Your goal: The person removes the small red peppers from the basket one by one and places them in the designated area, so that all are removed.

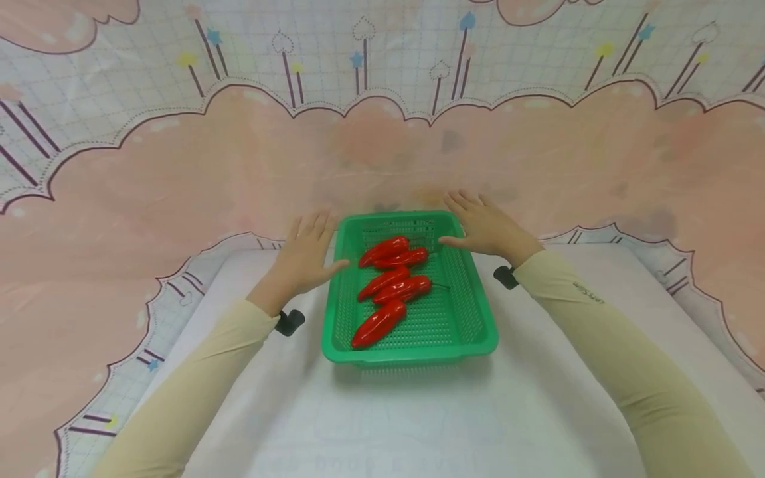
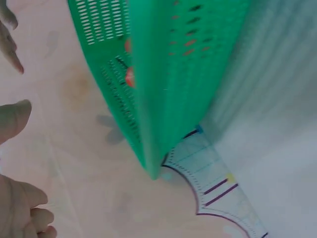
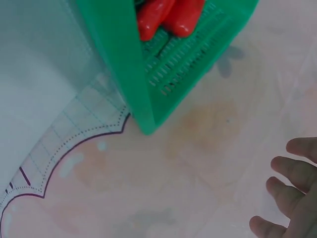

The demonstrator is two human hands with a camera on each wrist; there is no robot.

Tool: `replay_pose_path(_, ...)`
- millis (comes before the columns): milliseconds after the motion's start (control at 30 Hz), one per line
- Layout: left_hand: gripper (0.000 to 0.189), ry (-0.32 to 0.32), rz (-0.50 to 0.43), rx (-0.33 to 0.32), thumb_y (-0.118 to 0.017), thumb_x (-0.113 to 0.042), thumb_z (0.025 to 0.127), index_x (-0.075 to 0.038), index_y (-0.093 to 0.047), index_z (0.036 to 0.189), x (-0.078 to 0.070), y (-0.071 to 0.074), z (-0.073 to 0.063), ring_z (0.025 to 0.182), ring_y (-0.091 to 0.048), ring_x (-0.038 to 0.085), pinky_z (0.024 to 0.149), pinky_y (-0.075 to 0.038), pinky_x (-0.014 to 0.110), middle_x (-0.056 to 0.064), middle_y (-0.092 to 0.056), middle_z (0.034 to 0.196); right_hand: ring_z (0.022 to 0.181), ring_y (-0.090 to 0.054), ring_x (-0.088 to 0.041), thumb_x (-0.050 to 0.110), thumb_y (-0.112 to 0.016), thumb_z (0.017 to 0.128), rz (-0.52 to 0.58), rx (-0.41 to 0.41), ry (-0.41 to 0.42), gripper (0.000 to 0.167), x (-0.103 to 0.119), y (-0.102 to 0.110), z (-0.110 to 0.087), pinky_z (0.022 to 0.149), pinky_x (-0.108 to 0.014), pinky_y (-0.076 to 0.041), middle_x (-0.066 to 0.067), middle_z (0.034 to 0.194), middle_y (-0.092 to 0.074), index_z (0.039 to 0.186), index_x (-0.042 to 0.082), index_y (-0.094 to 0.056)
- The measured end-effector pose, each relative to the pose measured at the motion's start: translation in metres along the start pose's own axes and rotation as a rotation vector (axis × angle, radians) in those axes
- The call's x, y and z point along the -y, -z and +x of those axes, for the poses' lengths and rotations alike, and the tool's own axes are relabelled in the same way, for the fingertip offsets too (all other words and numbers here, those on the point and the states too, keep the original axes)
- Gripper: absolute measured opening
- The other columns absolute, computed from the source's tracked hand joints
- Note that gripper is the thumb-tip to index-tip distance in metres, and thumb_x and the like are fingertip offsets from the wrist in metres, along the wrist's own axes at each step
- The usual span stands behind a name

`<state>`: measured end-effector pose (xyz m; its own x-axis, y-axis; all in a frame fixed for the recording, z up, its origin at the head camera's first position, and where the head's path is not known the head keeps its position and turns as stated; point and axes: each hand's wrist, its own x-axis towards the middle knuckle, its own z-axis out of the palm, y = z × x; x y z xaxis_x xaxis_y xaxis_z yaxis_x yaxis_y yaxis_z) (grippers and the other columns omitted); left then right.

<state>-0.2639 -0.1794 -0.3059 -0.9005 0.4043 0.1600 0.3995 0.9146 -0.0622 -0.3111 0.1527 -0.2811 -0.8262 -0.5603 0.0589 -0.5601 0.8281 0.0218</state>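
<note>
The left hand (image 1: 305, 255) is holding its fingers spread, gripping nothing, its thumb pointing toward the green basket (image 1: 412, 354). To this hand's right, the basket is standing between both hands, its walls probably keeping the five red peppers (image 1: 380, 324) from rolling away. The right hand (image 1: 489, 227) is also holding its fingers spread, near the basket's far corner.

Head view downward, wrist views nearer basket (image 1: 409, 355)
</note>
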Motion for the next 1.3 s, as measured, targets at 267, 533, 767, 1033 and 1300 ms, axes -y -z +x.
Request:
replay_pose_path(267, 0.087, 0.023, 0.043, 0.006, -0.049, -0.048, 0.091, 0.003, -0.01, 0.149, 0.005, -0.016, -0.003, 0.146, -0.008, 0.036, 0.119, -0.002, 0.054, 0.02, -0.012, 0.157, 0.143, -0.017, -0.04, 0.048, -0.051, 0.091, 0.009, -0.013, 0.035, 0.084, -0.001, -0.008, 0.006, 0.117, -0.056, -0.015, -0.023, 0.154, -0.02, 0.148, -0.003, -0.019)
replay_pose_path(533, 0.084, 0.009, 0.042, 0.047, -0.05, -0.046, 0.092, 0.007, -0.014, 0.148, 0.006, -0.03, -0.007, 0.145, -0.013, 0.037, 0.119, -0.007, 0.054, 0.022, -0.016, 0.155, 0.141, -0.025, -0.04, 0.044, -0.055, 0.089, 0.106, -0.036, 0.079, 0.078, -0.001, -0.011, 0.014, 0.116, -0.054, -0.021, -0.021, 0.153, -0.026, 0.147, 0.001, -0.026)
replay_pose_path(767, 0.081, 0.012, -0.03, 0.064, -0.049, -0.042, 0.093, 0.009, -0.016, 0.146, 0.003, -0.04, -0.012, 0.144, -0.014, 0.038, 0.119, -0.009, 0.055, 0.025, -0.017, 0.154, 0.136, -0.036, -0.038, 0.041, -0.059, 0.088, 0.253, -0.063, 0.138, 0.077, 0.001, -0.013, 0.022, 0.114, -0.052, -0.029, -0.018, 0.152, -0.03, 0.148, 0.004, -0.027)
replay_pose_path(1033, 0.077, 0.05, -0.105, 0.067, -0.048, -0.038, 0.093, 0.009, -0.018, 0.146, 0.0, -0.052, -0.017, 0.145, -0.014, 0.037, 0.119, -0.01, 0.054, 0.024, -0.018, 0.154, 0.138, -0.033, -0.035, 0.039, -0.06, 0.088, 0.417, -0.066, 0.156, 0.074, 0.006, -0.014, 0.034, 0.115, -0.052, -0.027, -0.018, 0.15, -0.033, 0.146, 0.005, -0.031)
replay_pose_path(1300, 0.075, 0.053, -0.134, 0.053, -0.048, -0.037, 0.093, 0.009, -0.019, 0.146, -0.002, -0.061, -0.02, 0.144, -0.016, 0.037, 0.119, -0.011, 0.054, 0.023, -0.017, 0.155, 0.137, -0.036, -0.032, 0.037, -0.063, 0.087, 0.543, -0.062, 0.119, 0.071, 0.009, -0.019, 0.047, 0.114, -0.05, -0.029, -0.015, 0.147, -0.04, 0.143, 0.003, -0.037)
